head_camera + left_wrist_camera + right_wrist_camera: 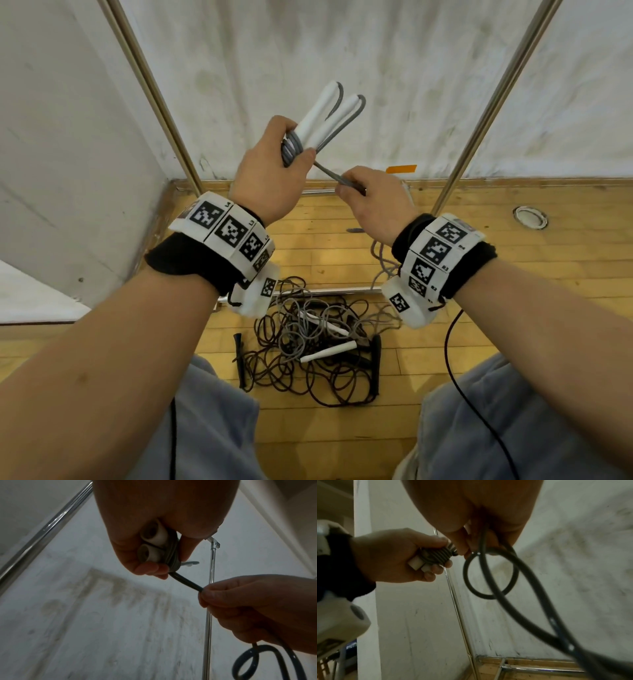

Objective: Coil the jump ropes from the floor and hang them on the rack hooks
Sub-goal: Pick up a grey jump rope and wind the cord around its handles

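**Winding the grey jump rope around its paired handles**

The left hand (270, 171) is curled around two white handles (329, 113) held side by side, thumb and fingers clamping a band of grey cord turns (436, 556) already wound around their lower ends. From beneath the left thumb a short, taut run of cord (186, 581) crosses to the right hand (373, 202), just beside and slightly lower, where thumb and forefinger pinch it. Below the right hand the rest of the cord hangs free in a loose loop (489, 574).

Handling, as judged from its look: the cord appears light, limp and smooth-skinned. It keeps the curl of its loops, so slack turns are likely to spring open or slide down the smooth handles unless the left thumb stays pressed on the last turn. The best hold is where it now lies: on the wound band for the left hand, and close to the bundle for the right, so each turn is laid under light tension.

Farther out, below both wrists, a tangle of brown and grey ropes (308, 353) with white and black handles lies on the wooden floor (513, 291). Beyond the hands two metal rack poles (479, 120) rise against a stained white wall (274, 51). A small hook (214, 542) shows near the top of one pole in the left wrist view; no rope hangs on it.
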`<state>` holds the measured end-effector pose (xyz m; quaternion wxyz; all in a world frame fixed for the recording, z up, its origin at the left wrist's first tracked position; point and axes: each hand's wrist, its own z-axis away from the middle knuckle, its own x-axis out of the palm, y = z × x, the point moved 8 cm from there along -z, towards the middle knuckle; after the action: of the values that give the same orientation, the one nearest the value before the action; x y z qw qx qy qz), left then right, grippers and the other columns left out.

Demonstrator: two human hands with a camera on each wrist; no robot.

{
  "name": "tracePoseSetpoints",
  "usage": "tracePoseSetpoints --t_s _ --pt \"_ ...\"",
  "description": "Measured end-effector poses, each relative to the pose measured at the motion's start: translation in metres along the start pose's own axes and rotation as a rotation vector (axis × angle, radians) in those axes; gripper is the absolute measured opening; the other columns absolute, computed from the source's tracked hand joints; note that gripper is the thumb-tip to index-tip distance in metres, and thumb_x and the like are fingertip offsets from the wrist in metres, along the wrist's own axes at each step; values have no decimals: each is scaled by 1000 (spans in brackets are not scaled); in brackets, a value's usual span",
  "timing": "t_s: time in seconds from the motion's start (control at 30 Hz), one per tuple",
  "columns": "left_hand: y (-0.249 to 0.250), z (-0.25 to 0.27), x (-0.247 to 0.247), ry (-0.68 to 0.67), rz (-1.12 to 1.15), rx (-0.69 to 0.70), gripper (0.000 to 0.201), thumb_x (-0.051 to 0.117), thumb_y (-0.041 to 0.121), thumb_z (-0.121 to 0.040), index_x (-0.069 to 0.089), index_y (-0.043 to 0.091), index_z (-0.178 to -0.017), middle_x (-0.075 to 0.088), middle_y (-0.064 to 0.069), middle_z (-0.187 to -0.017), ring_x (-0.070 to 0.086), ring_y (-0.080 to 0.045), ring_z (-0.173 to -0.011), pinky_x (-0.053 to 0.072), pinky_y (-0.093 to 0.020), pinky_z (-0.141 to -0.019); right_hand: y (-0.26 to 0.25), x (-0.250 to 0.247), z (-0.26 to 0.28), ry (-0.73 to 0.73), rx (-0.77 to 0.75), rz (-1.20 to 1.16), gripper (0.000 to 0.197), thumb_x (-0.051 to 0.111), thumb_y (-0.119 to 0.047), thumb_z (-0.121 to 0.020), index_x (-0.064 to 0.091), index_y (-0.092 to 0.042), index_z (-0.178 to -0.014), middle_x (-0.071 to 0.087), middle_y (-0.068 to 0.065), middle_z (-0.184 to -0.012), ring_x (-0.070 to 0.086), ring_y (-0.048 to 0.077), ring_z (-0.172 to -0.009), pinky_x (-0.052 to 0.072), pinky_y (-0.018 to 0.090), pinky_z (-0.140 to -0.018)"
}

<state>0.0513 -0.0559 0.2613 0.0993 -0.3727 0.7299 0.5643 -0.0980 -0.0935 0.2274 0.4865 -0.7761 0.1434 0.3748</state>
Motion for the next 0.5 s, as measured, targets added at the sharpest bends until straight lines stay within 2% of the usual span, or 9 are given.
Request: tracePoseSetpoints --t_s 0.07,0.13,0.2,0.27,0.33,0.43,0.5 --pt "-7 -3 -1 17 -96 1 31 55 35 -92 44 19 -116 52 11 -76 53 -12 -63 38 -27 -53 -2 6 -2 -64 -10 47 25 47 -31 -96 46 -24 -73 44 -10 -64 42 3 -56 34 13 -49" --pt "-16 -4 0 -2 -203 -6 32 55 35 -92 42 17 -116 51 8 -79 51 -15 -62 34 -28 -52 0 14 -1 -139 -2 112 33 45 -35 -97 42 -25 -66 44 -8 -61 42 6 -53 27 20 -47" --pt "-23 -4 3 -37 -308 0 31 55 34 -93 39 17 -113 51 4 -81 48 -17 -60 34 -30 -56 6 18 1 -181 31 155 33 47 -37 -95 44 -23 -65 46 -6 -60 45 10 -51 29 24 -48" --pt "-31 -4 8 -74 -384 -4 29 56 33 -93 37 18 -108 48 5 -74 46 -17 -57 35 -32 -57 12 20 3 -221 60 194 32 50 -37 -94 49 -19 -67 48 -3 -62 48 15 -56 34 28 -51" --pt "-41 -3 15 -159 -473 -32 29 57 32 -93 36 18 -108 47 4 -72 45 -15 -56 36 -32 -54 12 23 5 -238 55 226 27 50 -33 -94 56 -13 -78 49 -2 -65 51 20 -63 38 30 -57" --pt "-54 1 32 -343 -626 -66 33 56 29 -94 38 18 -120 53 -2 -87 48 -19 -62 38 -34 -60 6 26 8 -221 -3 309 18 47 -26 -96 55 -15 -84 45 -7 -65 46 19 -70 30 28 -62" --pt "-60 8 47 -472 -696 -78 34 55 27 -94 42 19 -124 53 -1 -90 47 -17 -64 34 -30 -55 4 25 8 -214 -42 338 18 44 -26 -97 56 -16 -90 47 -4 -72 44 18 -73 28 28 -62"
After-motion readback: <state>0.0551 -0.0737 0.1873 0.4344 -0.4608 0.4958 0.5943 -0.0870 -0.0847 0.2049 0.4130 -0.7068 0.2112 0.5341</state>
